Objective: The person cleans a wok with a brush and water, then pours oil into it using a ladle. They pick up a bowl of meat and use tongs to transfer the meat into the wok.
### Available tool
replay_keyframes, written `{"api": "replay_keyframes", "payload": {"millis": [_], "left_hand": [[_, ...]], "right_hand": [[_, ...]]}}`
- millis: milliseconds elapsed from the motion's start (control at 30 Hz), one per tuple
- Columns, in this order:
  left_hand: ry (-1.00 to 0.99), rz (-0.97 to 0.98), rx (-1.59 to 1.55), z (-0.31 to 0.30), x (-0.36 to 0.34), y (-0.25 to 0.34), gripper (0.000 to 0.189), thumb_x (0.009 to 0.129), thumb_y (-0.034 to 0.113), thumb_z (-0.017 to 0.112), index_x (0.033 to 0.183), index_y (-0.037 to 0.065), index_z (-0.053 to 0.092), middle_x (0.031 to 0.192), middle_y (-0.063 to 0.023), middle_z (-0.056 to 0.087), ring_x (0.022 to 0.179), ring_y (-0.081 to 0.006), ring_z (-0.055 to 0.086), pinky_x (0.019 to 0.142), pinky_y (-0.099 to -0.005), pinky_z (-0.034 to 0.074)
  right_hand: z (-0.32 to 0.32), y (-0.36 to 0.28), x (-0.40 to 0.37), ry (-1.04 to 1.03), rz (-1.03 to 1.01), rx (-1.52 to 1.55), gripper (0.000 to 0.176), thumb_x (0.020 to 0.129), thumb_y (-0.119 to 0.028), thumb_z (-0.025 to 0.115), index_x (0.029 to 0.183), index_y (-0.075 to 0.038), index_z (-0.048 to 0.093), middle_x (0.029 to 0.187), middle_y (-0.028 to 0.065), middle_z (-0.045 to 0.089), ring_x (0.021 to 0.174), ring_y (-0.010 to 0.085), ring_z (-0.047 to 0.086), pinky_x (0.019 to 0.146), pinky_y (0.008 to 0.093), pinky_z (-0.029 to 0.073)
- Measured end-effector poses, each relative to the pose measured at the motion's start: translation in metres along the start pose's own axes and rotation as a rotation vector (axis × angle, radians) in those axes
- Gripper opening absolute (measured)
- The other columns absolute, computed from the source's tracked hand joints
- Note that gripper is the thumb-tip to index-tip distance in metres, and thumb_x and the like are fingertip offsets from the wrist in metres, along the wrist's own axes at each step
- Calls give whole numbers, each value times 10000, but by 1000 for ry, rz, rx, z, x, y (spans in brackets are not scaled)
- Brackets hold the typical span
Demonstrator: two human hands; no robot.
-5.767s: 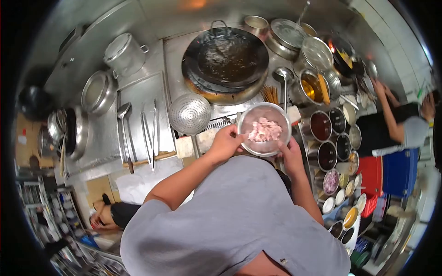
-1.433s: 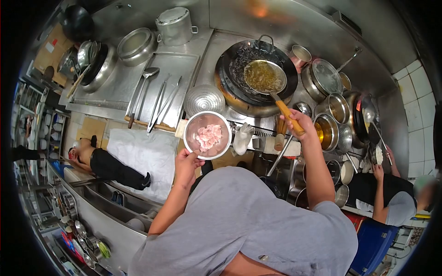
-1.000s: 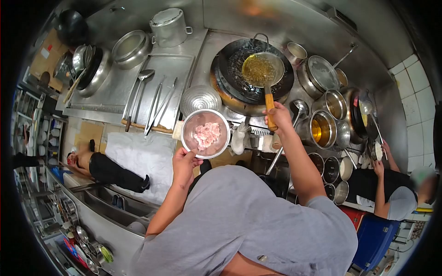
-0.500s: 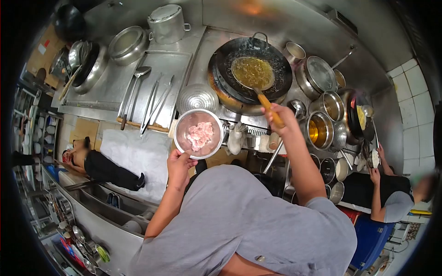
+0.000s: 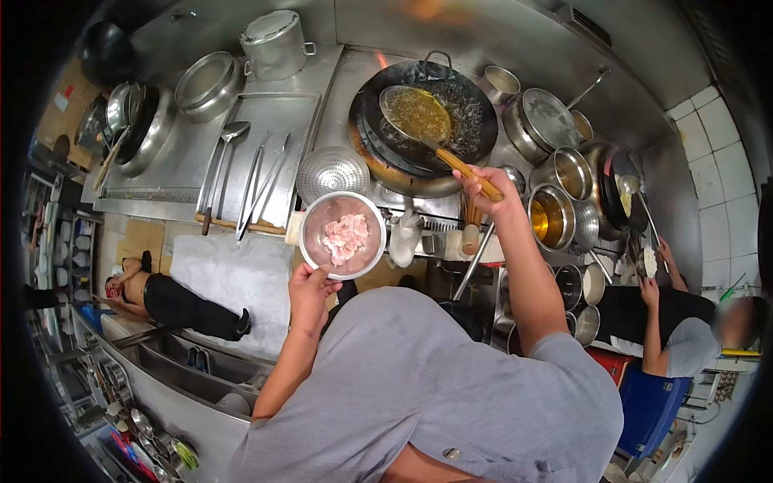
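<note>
The steel bowl point(image 5: 319, 219) of raw pink meat pieces point(image 5: 345, 238) hangs at 7 o'clock from the wok point(image 5: 477, 121), its near rim pinched by the left hand point(image 5: 310, 290). The right hand point(image 5: 487, 183) is clenched on the wooden handle of an oil-filled ladle point(image 5: 415, 115) over the wok. This looks like the oiling stage. Bringing the meat to the wok would call for carrying it toward 1 o'clock, past the colander point(image 5: 332, 172).

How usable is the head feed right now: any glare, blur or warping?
Head view: heavy fisheye warp, black corners, counter edges bowed; the bowl of meat in the left hand and the ladle in the right hand are sharp; an orange glare sits on the backsplash above the wok.
</note>
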State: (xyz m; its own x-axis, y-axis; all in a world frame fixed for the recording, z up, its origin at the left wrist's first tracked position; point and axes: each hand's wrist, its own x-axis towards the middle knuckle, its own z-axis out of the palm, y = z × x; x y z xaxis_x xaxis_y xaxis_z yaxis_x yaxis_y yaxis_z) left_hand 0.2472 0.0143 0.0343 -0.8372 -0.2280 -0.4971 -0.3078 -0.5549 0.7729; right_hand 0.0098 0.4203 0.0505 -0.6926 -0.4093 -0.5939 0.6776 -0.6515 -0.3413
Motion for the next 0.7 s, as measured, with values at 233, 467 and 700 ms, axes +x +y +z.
{"api": "replay_keyframes", "payload": {"millis": [233, 467, 700], "left_hand": [[1, -15, 25, 2, -1, 5, 158, 997, 45, 646, 882, 91, 546, 827, -65, 677, 681, -157, 682, 625, -301, 601], [16, -16, 10, 4, 4, 5, 131, 996, 40, 643, 900, 81, 563, 829, -75, 689, 663, -155, 680, 618, -299, 605], [16, -1, 3, 3, 4, 3, 128, 987, 49, 652, 892, 73, 570, 828, -88, 698, 664, -153, 682, 610, -292, 607]], "right_hand": [[27, 75, -1, 347, -396, -591, 567, 971, -10, 524, 1508, 31, 345, 966, 230, 675, 610, 201, 621, 502, 316, 539], [-9, 4, 7, 44, -69, -136, 469, 987, -38, 518, 1436, 28, 399, 1044, 231, 669, 633, 170, 610, 505, 262, 532], [26, 46, -12, 278, -247, -435, 461, 993, -38, 531, 1443, 8, 445, 1004, 196, 670, 629, 170, 619, 482, 275, 528]]}}
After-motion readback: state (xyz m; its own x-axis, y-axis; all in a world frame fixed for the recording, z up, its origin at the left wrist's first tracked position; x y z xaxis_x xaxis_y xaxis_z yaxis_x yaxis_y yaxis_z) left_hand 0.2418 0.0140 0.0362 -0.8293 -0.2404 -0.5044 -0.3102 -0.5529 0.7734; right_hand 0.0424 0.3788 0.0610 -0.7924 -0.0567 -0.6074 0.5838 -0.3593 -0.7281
